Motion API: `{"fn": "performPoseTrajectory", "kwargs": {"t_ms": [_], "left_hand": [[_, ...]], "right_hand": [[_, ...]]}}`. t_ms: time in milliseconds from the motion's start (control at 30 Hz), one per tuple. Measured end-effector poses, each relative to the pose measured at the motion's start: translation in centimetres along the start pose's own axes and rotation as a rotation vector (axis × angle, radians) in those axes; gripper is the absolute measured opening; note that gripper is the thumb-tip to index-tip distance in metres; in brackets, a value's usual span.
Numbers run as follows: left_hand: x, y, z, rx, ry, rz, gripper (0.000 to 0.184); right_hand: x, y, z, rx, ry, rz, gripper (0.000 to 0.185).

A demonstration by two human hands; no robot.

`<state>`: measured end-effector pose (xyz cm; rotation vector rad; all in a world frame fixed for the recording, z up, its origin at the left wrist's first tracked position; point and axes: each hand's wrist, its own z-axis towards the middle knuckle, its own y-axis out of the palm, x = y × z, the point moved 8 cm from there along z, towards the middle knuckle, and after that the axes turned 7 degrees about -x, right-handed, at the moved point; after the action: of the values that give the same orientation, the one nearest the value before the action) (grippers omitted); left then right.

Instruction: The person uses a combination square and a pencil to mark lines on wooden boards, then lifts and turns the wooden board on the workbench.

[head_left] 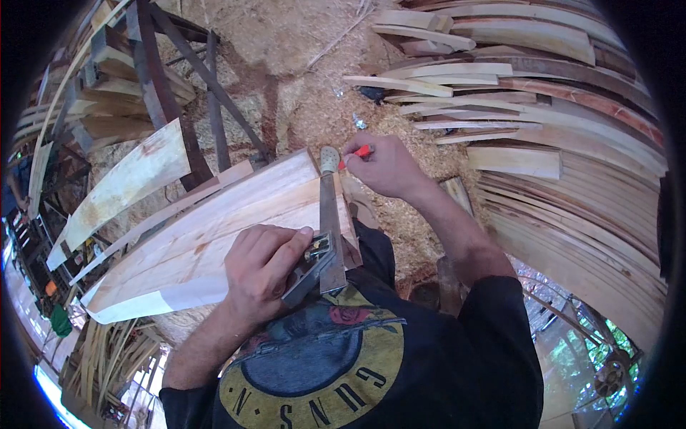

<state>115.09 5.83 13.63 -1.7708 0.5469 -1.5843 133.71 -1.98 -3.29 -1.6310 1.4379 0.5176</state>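
Observation:
My left hand [261,268] is closed around the head of a combination square [330,222], holding it against the near end of a wide, pale wooden board [221,232]. The steel blade lies across the board close to its right end. My right hand [386,166] pinches a red-orange, pencil-like tool [364,151] just beyond the blade's far end. Its tip is partly hidden by the fingers, so whether it touches the wood cannot be made out.
Long curved planks [557,114] are stacked on the right. At left, a curved wood offcut [128,189] lies beside dark wooden supports [153,79]. Sawdust [286,93] covers the ground. A light perforated shoe [329,158] shows past the board's end.

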Motion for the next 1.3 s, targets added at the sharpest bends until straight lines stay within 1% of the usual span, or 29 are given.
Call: {"fn": "performPoseTrajectory", "kwargs": {"t_ms": [133,333,467,767,933,1133,1233,1300], "left_hand": [[0.0,-0.1,0.0,0.001,0.008,-0.007,0.040],[0.3,-0.3,0.1,-0.024,-0.013,-0.024,0.042],[-0.1,0.0,-0.4,-0.020,-0.006,0.003,0.047],[0.1,0.1,-0.5,-0.029,-0.028,0.010,0.052],[0.2,0.0,-0.4,-0.046,-0.032,0.003,0.053],[0.2,0.0,-0.2,-0.039,-0.018,-0.007,0.050],[0.0,0.0,-0.3,-0.033,-0.013,-0.015,0.049],[-0.1,0.1,-0.4,-0.033,-0.012,-0.015,0.049]], "right_hand": [[-0.8,0.6,0.5,0.002,-0.058,-0.118,0.026],[-1.2,1.0,0.6,0.022,-0.084,-0.151,0.024],[-1.5,0.2,0.6,0.056,-0.096,-0.141,0.023],[-1.1,-0.7,0.0,0.076,-0.059,-0.087,0.024],[-0.9,-0.8,-0.1,0.062,-0.025,-0.088,0.025],[-0.9,-0.9,-0.4,0.093,-0.053,-0.063,0.025],[-1.1,-0.8,-0.2,0.080,-0.033,-0.067,0.024],[-0.7,-0.4,0.1,0.069,-0.060,-0.048,0.024]]}}
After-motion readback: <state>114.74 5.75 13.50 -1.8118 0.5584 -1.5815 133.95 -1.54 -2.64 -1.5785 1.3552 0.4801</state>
